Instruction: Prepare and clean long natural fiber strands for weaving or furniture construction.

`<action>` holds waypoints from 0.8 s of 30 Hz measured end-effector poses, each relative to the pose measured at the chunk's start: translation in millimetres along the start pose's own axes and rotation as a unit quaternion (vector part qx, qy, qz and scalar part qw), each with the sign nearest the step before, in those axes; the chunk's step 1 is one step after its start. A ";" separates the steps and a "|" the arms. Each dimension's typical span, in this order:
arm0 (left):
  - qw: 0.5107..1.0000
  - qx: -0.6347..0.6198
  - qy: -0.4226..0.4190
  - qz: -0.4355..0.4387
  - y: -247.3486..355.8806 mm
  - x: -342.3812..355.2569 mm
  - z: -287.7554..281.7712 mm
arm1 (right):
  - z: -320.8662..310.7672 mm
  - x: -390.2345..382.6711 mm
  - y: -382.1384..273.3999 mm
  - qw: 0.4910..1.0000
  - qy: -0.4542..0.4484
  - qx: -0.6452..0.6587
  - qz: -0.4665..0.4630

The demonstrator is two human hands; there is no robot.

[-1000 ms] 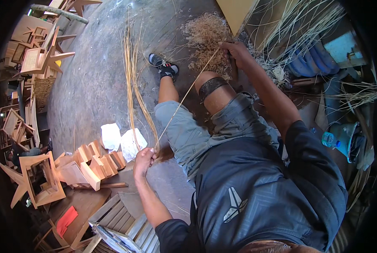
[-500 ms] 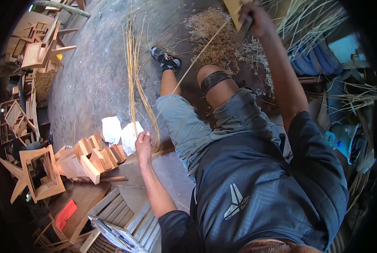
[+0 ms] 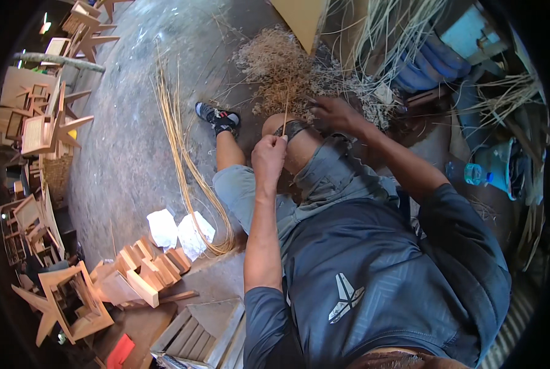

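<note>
My left hand (image 3: 269,161) is closed in front of my left thigh, pinching a thin tan rattan strip (image 3: 286,114) that points up and away from me. Beside my right knee, my right hand (image 3: 338,115) is blurred, with its fingers bent around a dark, knife-like tool (image 3: 310,99); its full shape is hidden. The tool's tip lies a little right of the strip's far end. A dark band (image 3: 296,127) is wrapped around my right knee. Beyond both hands lies a heap of curly shavings (image 3: 278,64).
A bundle of long rattan strips (image 3: 179,138) lies on the floor to the left, near white paper pieces (image 3: 195,235) and wooden blocks (image 3: 152,270). Wooden chair frames (image 3: 56,126) stand far left. To the right are pale strips (image 3: 398,37), blue coils (image 3: 432,67) and a water bottle (image 3: 475,174).
My left hand has moved right and up to the front of my knees. My right hand has come down from the top of the view toward it, and the long stretched strip no longer spans between them.
</note>
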State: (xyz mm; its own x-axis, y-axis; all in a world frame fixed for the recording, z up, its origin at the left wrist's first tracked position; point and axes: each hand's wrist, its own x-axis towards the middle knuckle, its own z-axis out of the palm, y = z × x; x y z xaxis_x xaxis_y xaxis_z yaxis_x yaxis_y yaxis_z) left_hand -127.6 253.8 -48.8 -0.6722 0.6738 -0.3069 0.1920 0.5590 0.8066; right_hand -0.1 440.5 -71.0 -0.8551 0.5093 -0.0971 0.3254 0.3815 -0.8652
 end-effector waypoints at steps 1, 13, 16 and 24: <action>0.999 0.037 0.008 -0.014 3.4 -0.7 1.8 | 4.2 -3.5 -11.5 1.000 0.006 0.003 0.004; 0.999 0.025 0.024 0.006 11.9 -54.8 6.6 | 38.6 -14.4 -17.4 0.967 0.047 -0.223 -0.119; 1.000 -0.008 0.016 -0.019 10.4 -24.0 16.7 | 40.6 -16.3 -21.6 0.977 0.049 -0.195 -0.076; 0.994 -0.089 -0.019 -0.057 -42.6 -56.2 29.9 | 46.0 -19.2 6.6 0.963 0.029 -0.211 -0.164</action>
State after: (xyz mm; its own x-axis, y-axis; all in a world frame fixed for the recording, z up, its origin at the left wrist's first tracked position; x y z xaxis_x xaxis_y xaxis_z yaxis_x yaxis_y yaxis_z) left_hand -76.6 206.6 -81.0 -0.6536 0.6310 -0.4180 -0.0151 0.5413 0.8407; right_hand -0.1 397.7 -97.4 -0.9195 0.3466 0.1856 0.1879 0.8020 -0.5669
